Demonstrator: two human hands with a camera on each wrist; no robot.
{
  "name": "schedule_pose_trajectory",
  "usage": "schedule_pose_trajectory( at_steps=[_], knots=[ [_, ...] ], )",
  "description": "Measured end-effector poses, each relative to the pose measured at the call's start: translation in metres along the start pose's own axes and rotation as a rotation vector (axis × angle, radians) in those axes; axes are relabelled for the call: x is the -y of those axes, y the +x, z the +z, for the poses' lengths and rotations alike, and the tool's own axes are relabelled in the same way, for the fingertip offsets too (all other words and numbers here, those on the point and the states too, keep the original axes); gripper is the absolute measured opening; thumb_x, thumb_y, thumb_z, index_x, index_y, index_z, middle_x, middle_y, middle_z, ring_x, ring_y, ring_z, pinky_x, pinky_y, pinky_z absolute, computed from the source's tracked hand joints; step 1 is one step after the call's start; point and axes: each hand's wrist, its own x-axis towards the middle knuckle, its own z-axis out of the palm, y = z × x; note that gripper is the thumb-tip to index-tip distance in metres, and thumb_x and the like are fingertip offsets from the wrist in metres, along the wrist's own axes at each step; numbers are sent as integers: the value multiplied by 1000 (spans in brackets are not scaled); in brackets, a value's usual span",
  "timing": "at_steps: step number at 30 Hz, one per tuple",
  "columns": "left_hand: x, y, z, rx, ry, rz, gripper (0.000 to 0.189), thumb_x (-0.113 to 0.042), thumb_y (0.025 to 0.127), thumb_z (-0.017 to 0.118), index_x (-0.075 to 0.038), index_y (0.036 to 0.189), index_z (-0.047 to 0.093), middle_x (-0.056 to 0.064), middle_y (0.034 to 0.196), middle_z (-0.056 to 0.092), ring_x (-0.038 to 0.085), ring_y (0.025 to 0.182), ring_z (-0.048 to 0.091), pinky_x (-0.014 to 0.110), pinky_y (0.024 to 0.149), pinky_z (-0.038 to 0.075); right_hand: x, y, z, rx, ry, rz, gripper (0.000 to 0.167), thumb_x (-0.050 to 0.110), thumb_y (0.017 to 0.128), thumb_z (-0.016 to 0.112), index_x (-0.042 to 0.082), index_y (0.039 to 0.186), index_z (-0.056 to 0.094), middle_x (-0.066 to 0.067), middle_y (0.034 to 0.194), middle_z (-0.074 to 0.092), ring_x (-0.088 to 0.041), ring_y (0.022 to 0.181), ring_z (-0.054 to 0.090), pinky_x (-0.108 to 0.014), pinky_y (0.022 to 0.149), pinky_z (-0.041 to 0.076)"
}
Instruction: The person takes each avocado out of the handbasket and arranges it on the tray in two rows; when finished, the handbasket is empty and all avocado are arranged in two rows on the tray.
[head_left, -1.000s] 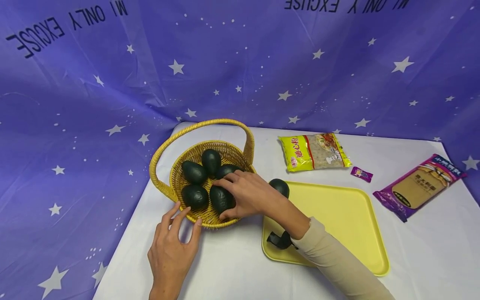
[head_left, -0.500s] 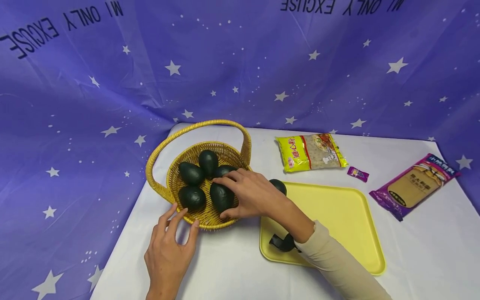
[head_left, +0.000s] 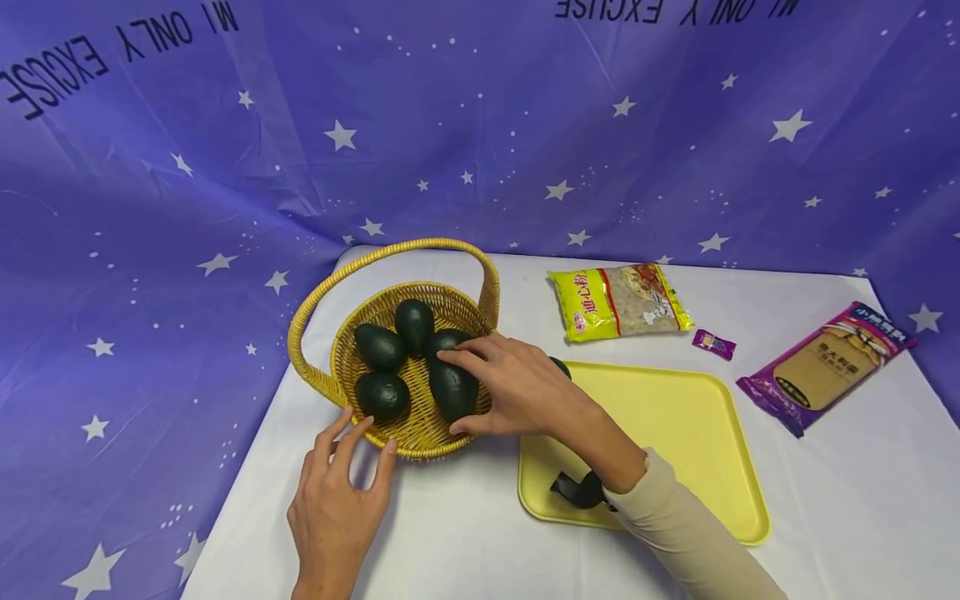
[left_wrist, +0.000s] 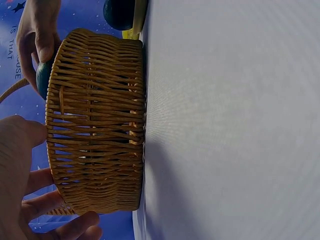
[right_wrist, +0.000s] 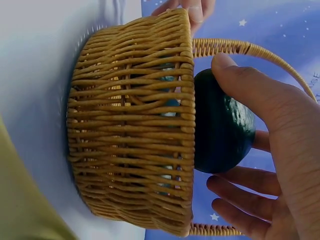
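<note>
In the head view, a yellow wicker basket with a tall arched handle holds several dark green avocados, one of them near the front left. My right hand grips another avocado at the basket's right side, thumb on the near end and fingers over the top. The right wrist view shows this avocado standing above the rim, thumb pressing its side. My left hand touches the front-left rim with spread fingertips. In the left wrist view, its thumb meets the rim.
Right of the basket lies a yellow tray; a dark round thing shows at its edge, partly hidden, and a black curved piece near the right wrist. Behind are a yellow food packet, a small purple sachet and a purple packet.
My right hand, holding the avocado, has shifted slightly right within the basket. The left hand stays at the rim. The whole head view has drifted a little.
</note>
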Motion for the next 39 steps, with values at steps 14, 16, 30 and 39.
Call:
schedule_pose_trajectory(
  at_steps=[14,16,30,39],
  knots=[
    [0,-1,0,-10,-12,0,45,-42,91,86,-20,129,78,2,149,65,33,118,67,63,70,58,-7,-14,-7,-48,15,23,93,70,79,87,21,153,60,-7,140,67,-28,120,68,-46,96,59],
    [0,-1,0,-8,-11,-1,45,-42,92,85,-20,129,77,2,149,65,33,119,67,63,70,58,-8,-16,-8,-53,12,24,93,70,79,87,21,154,60,-7,141,66,-27,121,67,-46,96,58],
    [0,-1,0,-11,-12,1,45,-42,92,85,-19,129,78,3,149,65,34,119,67,64,71,58,-14,-30,-11,-113,11,41,91,68,80,87,23,154,59,-5,143,66,-26,125,67,-47,99,58],
    [1,-1,1,-26,-20,12,44,-42,92,85,-19,129,78,1,149,65,33,118,67,63,70,57,-17,-38,-16,-143,11,48,93,68,79,88,20,153,60,-6,143,66,-27,124,68,-48,94,59]
  ],
)
